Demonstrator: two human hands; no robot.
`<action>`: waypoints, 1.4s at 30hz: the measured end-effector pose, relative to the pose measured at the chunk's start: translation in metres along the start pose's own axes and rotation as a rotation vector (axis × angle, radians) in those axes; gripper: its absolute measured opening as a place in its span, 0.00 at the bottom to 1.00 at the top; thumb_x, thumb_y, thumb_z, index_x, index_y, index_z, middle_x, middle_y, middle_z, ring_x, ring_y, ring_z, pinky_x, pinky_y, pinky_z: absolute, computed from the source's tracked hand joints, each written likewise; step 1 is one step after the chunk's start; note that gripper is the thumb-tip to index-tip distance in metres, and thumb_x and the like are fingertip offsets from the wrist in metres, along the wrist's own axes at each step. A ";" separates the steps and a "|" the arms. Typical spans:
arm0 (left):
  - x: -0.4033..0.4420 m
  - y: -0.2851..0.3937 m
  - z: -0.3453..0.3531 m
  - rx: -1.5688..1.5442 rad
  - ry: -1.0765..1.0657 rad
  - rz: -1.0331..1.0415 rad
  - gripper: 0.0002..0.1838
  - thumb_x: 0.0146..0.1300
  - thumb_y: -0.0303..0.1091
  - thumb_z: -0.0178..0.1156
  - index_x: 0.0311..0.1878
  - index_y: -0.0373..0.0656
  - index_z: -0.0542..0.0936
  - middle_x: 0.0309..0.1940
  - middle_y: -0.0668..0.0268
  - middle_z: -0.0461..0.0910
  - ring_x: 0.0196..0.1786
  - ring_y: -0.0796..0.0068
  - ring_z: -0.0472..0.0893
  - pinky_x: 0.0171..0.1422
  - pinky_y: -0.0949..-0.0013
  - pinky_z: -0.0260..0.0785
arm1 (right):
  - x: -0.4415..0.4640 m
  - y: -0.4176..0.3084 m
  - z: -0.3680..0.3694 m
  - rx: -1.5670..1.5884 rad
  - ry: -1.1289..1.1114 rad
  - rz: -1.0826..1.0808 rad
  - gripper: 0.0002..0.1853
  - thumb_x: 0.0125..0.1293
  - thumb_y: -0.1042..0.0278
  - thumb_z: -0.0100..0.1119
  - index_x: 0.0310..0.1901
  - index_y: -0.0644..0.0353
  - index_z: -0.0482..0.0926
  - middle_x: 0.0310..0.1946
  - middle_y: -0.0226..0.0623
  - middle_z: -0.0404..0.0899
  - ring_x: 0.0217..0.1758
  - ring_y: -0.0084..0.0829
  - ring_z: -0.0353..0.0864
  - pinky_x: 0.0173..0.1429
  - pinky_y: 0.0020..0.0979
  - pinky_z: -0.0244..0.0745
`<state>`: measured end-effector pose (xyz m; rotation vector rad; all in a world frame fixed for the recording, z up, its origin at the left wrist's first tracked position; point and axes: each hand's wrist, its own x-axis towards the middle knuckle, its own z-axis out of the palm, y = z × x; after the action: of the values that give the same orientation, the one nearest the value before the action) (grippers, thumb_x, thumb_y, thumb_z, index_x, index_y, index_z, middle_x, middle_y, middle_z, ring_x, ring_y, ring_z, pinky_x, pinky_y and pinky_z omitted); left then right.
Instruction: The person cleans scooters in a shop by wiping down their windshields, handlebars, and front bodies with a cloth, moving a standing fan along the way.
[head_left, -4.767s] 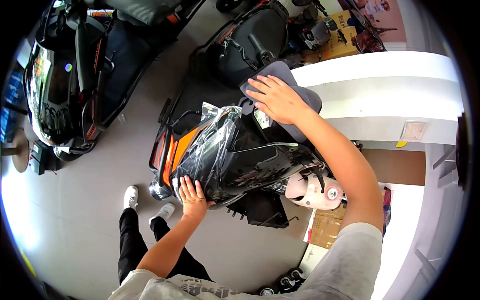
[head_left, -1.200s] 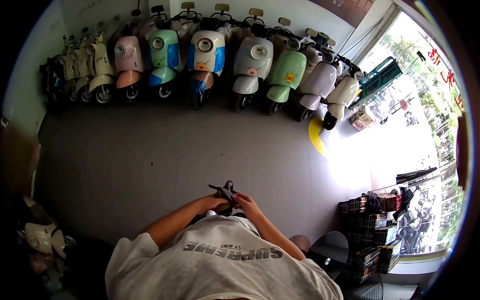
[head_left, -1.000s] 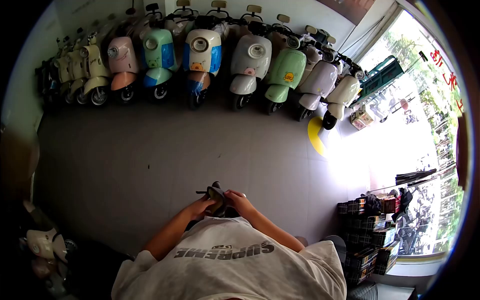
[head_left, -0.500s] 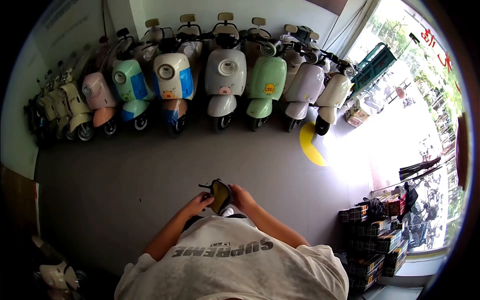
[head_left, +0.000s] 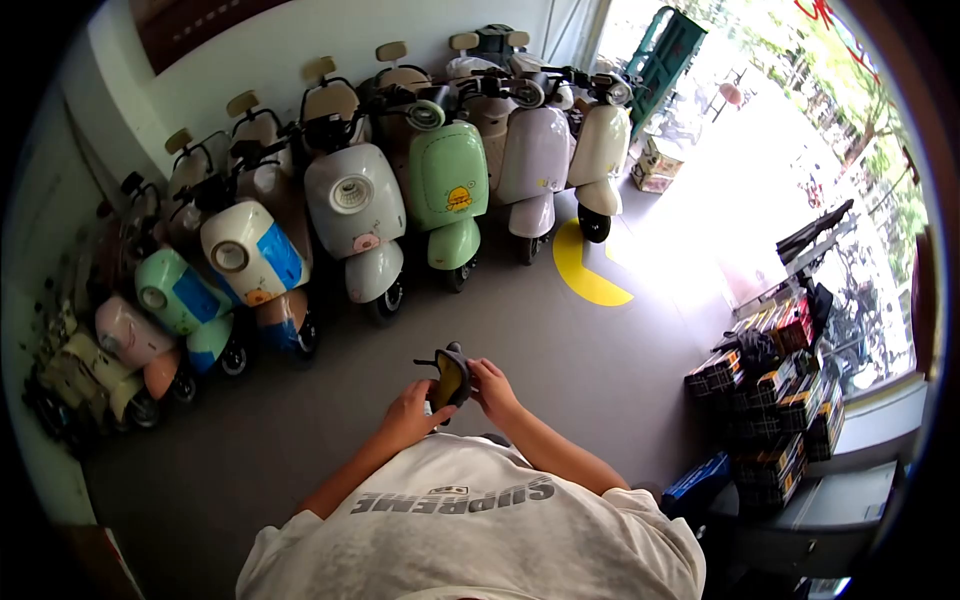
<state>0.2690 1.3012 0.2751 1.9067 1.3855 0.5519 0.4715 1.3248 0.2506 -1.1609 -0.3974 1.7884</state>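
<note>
In front of my shirt, both hands hold a small dark item with a yellow face (head_left: 453, 384). A short thin dark piece sticks out from its upper left; its exact kind cannot be made out. My left hand (head_left: 408, 412) grips the lower left side, fingers curled along the edge. On the opposite side, my right hand (head_left: 492, 391) pinches the right edge between thumb and fingers. The item is tilted, and the fingers partly cover its lower end.
A row of scooters, among them a grey scooter (head_left: 356, 205) and a green scooter (head_left: 447, 180), lines the wall. A yellow floor marking (head_left: 580, 270) lies near the bright doorway. Stacked boxes (head_left: 785, 410) and a blue box (head_left: 697, 483) stand at my right.
My view has turned to the right, so the scooters now slant down to the left. My left hand has shifted along the item, which appears turned more edge-on. Both hands still hold it.
</note>
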 end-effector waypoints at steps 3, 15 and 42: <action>0.068 0.002 -0.016 -0.068 -0.123 0.053 0.26 0.61 0.49 0.71 0.52 0.39 0.79 0.47 0.54 0.84 0.49 0.52 0.84 0.53 0.56 0.76 | 0.028 -0.027 0.005 0.046 0.059 -0.080 0.08 0.75 0.57 0.58 0.38 0.48 0.76 0.37 0.21 0.79 0.43 0.19 0.78 0.49 0.29 0.73; 0.327 0.100 0.008 -0.287 -0.355 0.342 0.10 0.68 0.31 0.58 0.46 0.35 0.80 0.33 0.49 0.83 0.37 0.50 0.84 0.41 0.59 0.73 | 0.098 -0.197 -0.058 -0.004 0.293 -0.598 0.18 0.69 0.70 0.66 0.57 0.62 0.75 0.48 0.30 0.80 0.51 0.21 0.78 0.58 0.26 0.74; 0.837 0.313 0.204 -0.756 -0.477 0.377 0.22 0.65 0.31 0.48 0.57 0.27 0.77 0.71 0.54 0.66 0.70 0.62 0.68 0.76 0.67 0.56 | 0.324 -0.605 -0.416 -0.233 0.674 -0.783 0.16 0.70 0.75 0.61 0.58 0.64 0.76 0.48 0.34 0.82 0.49 0.24 0.80 0.57 0.27 0.75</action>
<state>0.8905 1.9725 0.3215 1.5133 0.4108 0.6285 1.1038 1.8185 0.2786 -1.4270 -0.5563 0.6401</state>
